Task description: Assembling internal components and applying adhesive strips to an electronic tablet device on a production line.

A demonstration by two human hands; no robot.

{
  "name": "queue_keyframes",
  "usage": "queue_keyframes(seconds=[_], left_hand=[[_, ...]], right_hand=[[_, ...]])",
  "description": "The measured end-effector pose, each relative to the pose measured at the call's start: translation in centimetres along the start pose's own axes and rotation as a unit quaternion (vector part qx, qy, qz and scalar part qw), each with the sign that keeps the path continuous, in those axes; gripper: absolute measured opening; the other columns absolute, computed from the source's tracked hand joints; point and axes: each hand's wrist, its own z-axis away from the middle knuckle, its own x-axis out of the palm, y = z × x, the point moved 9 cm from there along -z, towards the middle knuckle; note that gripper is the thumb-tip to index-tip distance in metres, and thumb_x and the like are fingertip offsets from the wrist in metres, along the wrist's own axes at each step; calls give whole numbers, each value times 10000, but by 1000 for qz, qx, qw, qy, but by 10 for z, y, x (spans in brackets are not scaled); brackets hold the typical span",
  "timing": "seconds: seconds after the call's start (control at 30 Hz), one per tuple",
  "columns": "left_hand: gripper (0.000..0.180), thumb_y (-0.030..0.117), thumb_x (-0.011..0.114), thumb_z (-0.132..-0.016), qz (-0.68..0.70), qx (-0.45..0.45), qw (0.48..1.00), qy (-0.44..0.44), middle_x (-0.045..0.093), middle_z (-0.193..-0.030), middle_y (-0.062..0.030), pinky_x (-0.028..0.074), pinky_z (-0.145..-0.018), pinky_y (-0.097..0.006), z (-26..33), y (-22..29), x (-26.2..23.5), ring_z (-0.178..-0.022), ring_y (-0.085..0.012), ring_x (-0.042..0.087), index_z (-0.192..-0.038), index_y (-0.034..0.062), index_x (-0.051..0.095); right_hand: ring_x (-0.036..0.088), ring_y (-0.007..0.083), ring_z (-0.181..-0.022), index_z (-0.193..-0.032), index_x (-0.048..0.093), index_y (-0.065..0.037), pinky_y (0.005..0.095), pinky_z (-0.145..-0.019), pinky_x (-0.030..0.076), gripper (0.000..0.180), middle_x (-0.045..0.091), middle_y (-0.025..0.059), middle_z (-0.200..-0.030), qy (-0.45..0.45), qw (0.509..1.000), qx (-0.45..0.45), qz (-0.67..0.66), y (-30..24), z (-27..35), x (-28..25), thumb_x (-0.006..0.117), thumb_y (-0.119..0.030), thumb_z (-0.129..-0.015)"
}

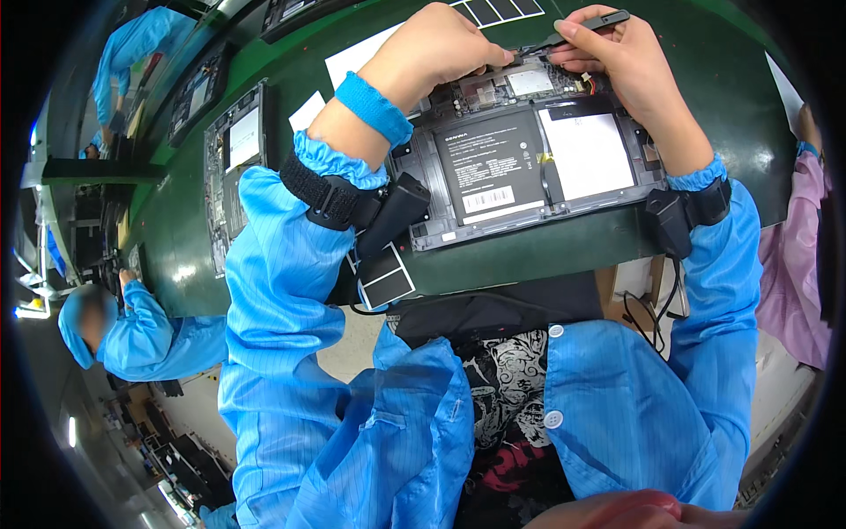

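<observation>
An opened laptop body (427,189) lies on the green bench in front of me, its inside facing up. Two flat battery blocks fill its near half: a dark one (485,145) with a printed label and one covered by a white sheet (589,159). Along the far edge, the circuit board (531,83) shows. My right hand (624,66) grips black tweezers (592,25), their tip pointing left over the board. Close to that tip, my left hand (441,51) has its fingers pinched together at the board's far edge; what they hold is too small to make out.
More opened laptop bodies stand on the green bench (308,225), one at the left (236,150). A black-and-white card (386,280) lies at the near edge. Co-workers sit at the left in blue (145,331) and at the right in a pink sleeve (793,256).
</observation>
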Motion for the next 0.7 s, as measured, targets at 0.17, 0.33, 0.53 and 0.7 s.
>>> queue_keyframes(seconds=[0.17, 0.33, 0.53, 0.7], left_hand=[[279, 280, 769, -705, -20, 35, 999, -11, 608, -580, -43, 392, -488, -253, 2, 13, 5, -516, -102, 513, -671, 12, 700], [251, 241, 772, -703, -4, 11, 1000, -3, 626, -601, -57, 430, -514, -259, 2, 10, 4, -526, -110, 549, -699, -2, 707], [268, 248, 778, -696, -17, 19, 1000, 1, 633, -613, -62, 430, -512, -258, -5, 5, 6, -533, -118, 555, -706, -11, 709], [308, 284, 788, -682, -17, 37, 999, -17, 627, -601, -65, 418, -503, -263, 3, 15, 3, -531, -120, 542, -719, -14, 716]], right_hand=[[674, 137, -765, -946, 608, 6, 232, -704, 549, 200, 648, 75, -862, -34, 998, -34, 50, -3, 4, 2, 656, -173, -870], [679, 148, -764, -930, 611, 24, 224, -664, 550, 184, 654, 107, -817, -21, 998, -32, 47, -6, 6, 4, 644, -148, -873], [680, 149, -765, -928, 606, 25, 222, -662, 551, 188, 653, 108, -813, -22, 997, -45, 57, -7, 4, 4, 645, -150, -873], [679, 148, -755, -921, 608, 27, 224, -667, 552, 184, 652, 111, -803, -24, 997, -39, 60, -7, 4, 5, 647, -147, -873]])
